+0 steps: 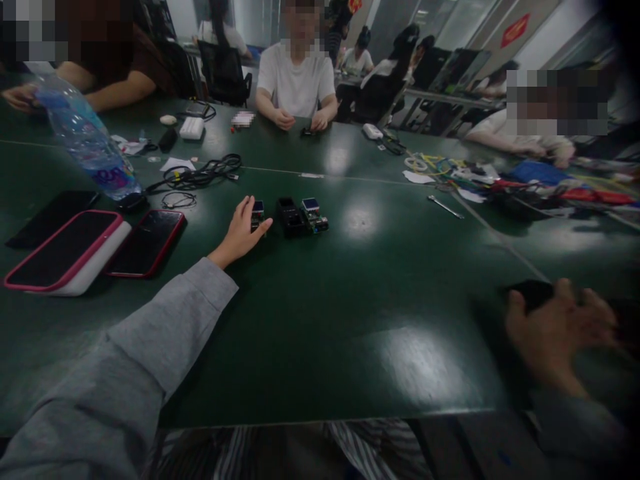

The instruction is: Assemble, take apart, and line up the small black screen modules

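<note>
Fingertips of my left hand [243,230] pinch the small screen module [258,213] on the worktop [320,320]; I'd grip its edges squarely, while my blurred right hand [555,333] cannot be read.

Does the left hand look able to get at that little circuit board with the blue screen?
Probably yes: the left hand rests on a small module, and the circuit board sits just beyond a black block, unobstructed from above.

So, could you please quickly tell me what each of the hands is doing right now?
Left hand: fingers closed around a small electronic module on the green table.
Right hand: blurred, by a dark object; grip cannot be told.
</note>
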Action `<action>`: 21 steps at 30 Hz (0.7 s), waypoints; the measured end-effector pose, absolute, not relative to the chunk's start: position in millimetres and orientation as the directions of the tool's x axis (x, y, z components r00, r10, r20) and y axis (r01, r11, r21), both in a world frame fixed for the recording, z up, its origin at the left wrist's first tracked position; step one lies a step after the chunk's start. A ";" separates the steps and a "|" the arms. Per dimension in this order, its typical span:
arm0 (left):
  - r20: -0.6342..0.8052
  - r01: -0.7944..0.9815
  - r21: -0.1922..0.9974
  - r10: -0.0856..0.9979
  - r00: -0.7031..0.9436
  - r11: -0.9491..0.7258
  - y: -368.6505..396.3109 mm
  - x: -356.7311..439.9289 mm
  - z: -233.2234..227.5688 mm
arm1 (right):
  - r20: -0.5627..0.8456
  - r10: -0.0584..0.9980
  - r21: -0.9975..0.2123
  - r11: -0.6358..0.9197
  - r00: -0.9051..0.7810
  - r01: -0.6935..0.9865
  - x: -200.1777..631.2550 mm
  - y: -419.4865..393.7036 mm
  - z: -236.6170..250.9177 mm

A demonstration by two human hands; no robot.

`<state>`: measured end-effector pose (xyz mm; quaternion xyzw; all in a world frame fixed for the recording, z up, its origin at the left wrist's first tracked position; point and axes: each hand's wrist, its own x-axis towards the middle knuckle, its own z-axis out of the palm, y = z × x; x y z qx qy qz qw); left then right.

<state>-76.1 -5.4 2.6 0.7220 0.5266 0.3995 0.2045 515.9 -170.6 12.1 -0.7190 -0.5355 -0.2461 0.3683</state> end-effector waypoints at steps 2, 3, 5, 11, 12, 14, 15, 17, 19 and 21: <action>0.360 0.600 0.715 0.925 0.125 -0.359 -5.3 -76.1 3.0 | 0.676 0.692 -0.238 -0.119 0.253 0.964 467.2 -146.0 6.9; 0.356 0.604 0.712 0.926 0.127 -0.357 -5.2 -76.3 3.2 | 0.653 0.733 -0.213 -0.062 0.189 0.975 439.1 -133.0 5.9; 0.353 0.611 0.706 0.926 0.134 -0.357 -5.1 -76.8 3.3 | 0.598 0.801 -0.157 0.100 0.014 0.983 378.7 -107.9 7.1; 0.361 0.609 0.705 0.923 0.133 -0.364 -4.3 -78.2 1.8 | 0.493 0.771 -0.102 0.511 -0.403 0.853 229.1 -48.0 19.5; 0.362 0.614 0.700 0.922 0.135 -0.365 -4.2 -78.2 1.5 | 0.482 0.768 -0.118 0.534 -0.422 0.837 216.9 -40.6 20.5; 0.369 0.623 0.689 0.919 0.138 -0.370 -3.8 -77.9 0.8 | 0.464 0.769 -0.157 0.559 -0.439 0.814 204.4 -29.5 21.1; 0.374 0.624 0.685 0.917 0.139 -0.375 -3.6 -77.7 0.6 | 0.460 0.772 -0.178 0.564 -0.438 0.807 203.1 -26.1 20.9; 0.384 0.624 0.681 0.913 0.139 -0.382 -3.2 -77.4 0.3 | 0.474 0.773 -0.224 0.570 -0.422 0.791 206.1 -23.0 20.0; 0.385 0.625 0.680 0.912 0.141 -0.384 -3.2 -77.4 0.4 | 0.513 0.762 -0.277 0.582 -0.395 0.765 211.5 -22.7 18.7; 0.378 0.629 0.678 0.914 0.146 -0.381 -3.6 -77.7 1.0 | 0.554 0.759 -0.357 0.588 -0.342 0.726 215.4 -22.3 17.0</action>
